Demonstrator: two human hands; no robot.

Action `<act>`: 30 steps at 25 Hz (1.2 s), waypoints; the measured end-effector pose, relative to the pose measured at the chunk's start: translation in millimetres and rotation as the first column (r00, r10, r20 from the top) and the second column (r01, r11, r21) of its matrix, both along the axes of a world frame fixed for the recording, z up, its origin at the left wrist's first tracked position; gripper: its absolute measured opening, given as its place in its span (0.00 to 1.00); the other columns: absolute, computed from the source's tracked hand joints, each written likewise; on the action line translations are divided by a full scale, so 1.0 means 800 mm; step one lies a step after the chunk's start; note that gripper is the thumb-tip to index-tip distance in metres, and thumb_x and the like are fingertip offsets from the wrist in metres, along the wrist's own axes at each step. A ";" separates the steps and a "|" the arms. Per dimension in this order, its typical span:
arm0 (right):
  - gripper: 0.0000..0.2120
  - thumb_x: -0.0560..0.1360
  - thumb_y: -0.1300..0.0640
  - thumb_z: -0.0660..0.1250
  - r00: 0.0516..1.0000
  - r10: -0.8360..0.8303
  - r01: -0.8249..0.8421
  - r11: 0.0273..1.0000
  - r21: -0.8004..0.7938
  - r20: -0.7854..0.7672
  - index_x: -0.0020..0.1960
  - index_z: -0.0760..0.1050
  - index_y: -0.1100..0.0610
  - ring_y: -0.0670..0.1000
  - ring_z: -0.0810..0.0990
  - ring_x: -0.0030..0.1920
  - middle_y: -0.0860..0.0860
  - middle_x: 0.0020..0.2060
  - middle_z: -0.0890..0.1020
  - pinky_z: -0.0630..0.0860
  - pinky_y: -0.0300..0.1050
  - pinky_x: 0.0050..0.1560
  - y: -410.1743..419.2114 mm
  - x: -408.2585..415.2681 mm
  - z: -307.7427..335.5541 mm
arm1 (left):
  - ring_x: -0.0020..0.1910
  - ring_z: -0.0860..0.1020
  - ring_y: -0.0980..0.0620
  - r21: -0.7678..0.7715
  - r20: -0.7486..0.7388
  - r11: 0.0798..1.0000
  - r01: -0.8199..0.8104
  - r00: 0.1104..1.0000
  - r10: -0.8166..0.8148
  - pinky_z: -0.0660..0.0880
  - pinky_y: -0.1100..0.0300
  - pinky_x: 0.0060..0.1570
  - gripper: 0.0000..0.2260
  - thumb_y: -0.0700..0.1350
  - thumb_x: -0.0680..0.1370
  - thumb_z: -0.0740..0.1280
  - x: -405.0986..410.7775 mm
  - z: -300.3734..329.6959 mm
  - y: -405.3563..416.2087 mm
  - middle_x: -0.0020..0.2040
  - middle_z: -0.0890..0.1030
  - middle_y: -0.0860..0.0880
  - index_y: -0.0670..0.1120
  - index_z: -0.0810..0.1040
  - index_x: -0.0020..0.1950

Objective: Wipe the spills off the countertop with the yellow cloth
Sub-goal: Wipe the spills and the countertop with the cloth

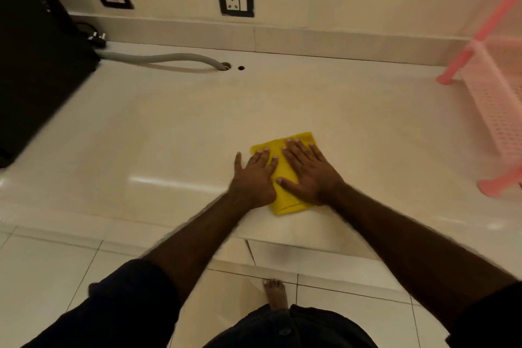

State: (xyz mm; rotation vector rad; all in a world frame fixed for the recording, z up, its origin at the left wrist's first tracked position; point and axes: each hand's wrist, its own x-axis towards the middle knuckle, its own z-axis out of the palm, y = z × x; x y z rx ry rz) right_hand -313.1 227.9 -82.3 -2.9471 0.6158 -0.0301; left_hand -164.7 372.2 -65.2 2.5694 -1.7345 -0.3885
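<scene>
A folded yellow cloth (285, 203) lies flat on the cream countertop (169, 135), near its front edge. My left hand (252, 178) presses palm down on the cloth's left side, its thumb spread onto the bare counter. My right hand (308, 171) lies flat on the cloth's right side, fingers pointing away from me. Both hands cover most of the cloth; only its far corners and near edge show. No spill is visible on the counter around the cloth.
A black appliance (34, 59) stands at the left, with a grey hose (158, 59) running into a hole in the counter. A pink plastic rack (494, 99) stands at the right. Two wall sockets (235, 2) sit above the backsplash. Tiled floor lies below.
</scene>
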 end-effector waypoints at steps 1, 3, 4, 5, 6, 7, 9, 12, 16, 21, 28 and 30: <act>0.46 0.79 0.26 0.47 0.998 -0.061 0.061 0.998 0.010 -0.001 0.87 0.52 0.54 0.54 0.47 0.88 0.53 0.88 0.51 0.46 0.60 0.87 -0.001 -0.022 -0.002 | 0.86 0.49 0.51 0.014 -0.017 0.999 0.035 0.999 -0.035 0.38 0.32 0.80 0.33 0.54 0.80 0.60 -0.013 0.001 -0.014 0.87 0.50 0.49 0.54 0.55 0.85; 0.46 0.79 0.27 0.44 0.986 -0.166 0.166 0.986 0.004 -0.006 0.87 0.51 0.54 0.54 0.46 0.88 0.53 0.88 0.51 0.45 0.60 0.87 0.008 -0.062 -0.007 | 0.86 0.48 0.52 0.009 -0.043 0.994 0.110 0.993 -0.110 0.35 0.31 0.79 0.33 0.55 0.80 0.60 -0.038 0.002 -0.029 0.87 0.49 0.50 0.54 0.54 0.85; 0.45 0.79 0.27 0.44 0.978 -0.210 0.210 0.978 -0.006 0.001 0.87 0.51 0.54 0.54 0.46 0.88 0.53 0.88 0.51 0.45 0.60 0.87 0.016 -0.078 -0.010 | 0.86 0.47 0.51 -0.005 -0.042 0.989 0.151 0.988 -0.151 0.35 0.31 0.79 0.33 0.56 0.81 0.59 -0.048 0.000 -0.028 0.87 0.49 0.49 0.54 0.54 0.85; 0.45 0.80 0.28 0.45 0.969 -0.248 0.248 0.969 -0.013 0.015 0.87 0.52 0.55 0.55 0.47 0.88 0.53 0.88 0.52 0.46 0.60 0.87 0.024 -0.092 -0.013 | 0.86 0.48 0.51 -0.026 -0.030 0.982 0.188 0.982 -0.189 0.36 0.31 0.79 0.32 0.56 0.81 0.58 -0.057 -0.002 -0.025 0.87 0.50 0.48 0.53 0.54 0.85; 0.44 0.80 0.28 0.45 0.961 -0.274 0.275 0.961 -0.013 0.030 0.87 0.53 0.55 0.55 0.48 0.88 0.53 0.87 0.52 0.47 0.61 0.87 0.033 -0.102 -0.015 | 0.86 0.48 0.50 -0.049 -0.010 0.976 0.214 0.977 -0.215 0.36 0.30 0.79 0.32 0.56 0.82 0.57 -0.063 -0.004 -0.019 0.87 0.50 0.48 0.52 0.54 0.85; 0.44 0.81 0.29 0.46 0.956 -0.290 0.291 0.957 -0.011 0.040 0.87 0.54 0.55 0.55 0.49 0.88 0.53 0.87 0.53 0.48 0.61 0.87 0.041 -0.106 -0.017 | 0.86 0.49 0.50 -0.070 0.013 0.971 0.229 0.973 -0.228 0.37 0.30 0.79 0.31 0.56 0.83 0.56 -0.065 -0.006 -0.011 0.87 0.51 0.47 0.52 0.54 0.85; 0.44 0.80 0.29 0.45 0.956 -0.290 0.291 0.957 -0.012 0.043 0.87 0.54 0.55 0.55 0.49 0.88 0.53 0.87 0.53 0.48 0.61 0.87 0.051 -0.102 -0.017 | 0.86 0.49 0.50 -0.103 0.042 0.968 0.228 0.973 -0.225 0.37 0.30 0.79 0.30 0.57 0.84 0.56 -0.060 -0.007 0.003 0.87 0.51 0.47 0.51 0.54 0.85; 0.44 0.80 0.29 0.45 0.971 -0.234 0.234 0.972 -0.007 0.041 0.86 0.56 0.56 0.57 0.51 0.88 0.54 0.87 0.55 0.49 0.62 0.87 0.069 -0.067 -0.010 | 0.86 0.50 0.51 -0.119 0.048 0.978 0.174 0.984 -0.169 0.37 0.31 0.79 0.30 0.57 0.84 0.56 -0.035 -0.007 0.033 0.86 0.52 0.48 0.52 0.54 0.85; 0.44 0.80 0.29 0.46 0.995 -0.097 0.097 0.994 0.051 -0.001 0.87 0.53 0.56 0.57 0.49 0.88 0.55 0.87 0.53 0.44 0.61 0.87 0.108 0.018 0.001 | 0.85 0.52 0.52 -0.145 0.039 0.989 -0.012 0.999 0.018 0.39 0.32 0.80 0.34 0.63 0.79 0.46 0.020 -0.005 0.098 0.86 0.54 0.49 0.53 0.57 0.84; 0.42 0.83 0.31 0.54 0.995 0.096 -0.095 0.995 0.039 -0.021 0.87 0.50 0.55 0.55 0.46 0.88 0.54 0.88 0.50 0.43 0.60 0.87 0.163 0.086 0.000 | 0.85 0.56 0.47 -0.220 0.065 0.964 -0.147 0.984 0.165 0.42 0.31 0.80 0.38 0.63 0.77 0.42 0.054 -0.012 0.192 0.85 0.59 0.45 0.48 0.62 0.83; 0.43 0.81 0.29 0.50 0.991 0.123 -0.122 0.992 -0.006 0.062 0.87 0.55 0.55 0.55 0.49 0.88 0.54 0.87 0.54 0.46 0.58 0.87 0.164 0.032 -0.012 | 0.86 0.48 0.46 -0.150 -0.013 0.976 -0.158 0.987 0.157 0.39 0.35 0.81 0.41 0.64 0.75 0.40 0.011 -0.013 0.186 0.86 0.51 0.45 0.47 0.54 0.85; 0.43 0.81 0.29 0.49 0.996 0.064 -0.063 0.998 -0.006 0.057 0.87 0.55 0.55 0.55 0.50 0.88 0.54 0.87 0.54 0.47 0.59 0.87 0.145 0.006 -0.010 | 0.86 0.47 0.46 -0.128 -0.021 0.986 -0.110 0.994 0.109 0.38 0.36 0.82 0.39 0.64 0.77 0.42 -0.006 -0.009 0.157 0.86 0.50 0.45 0.47 0.53 0.85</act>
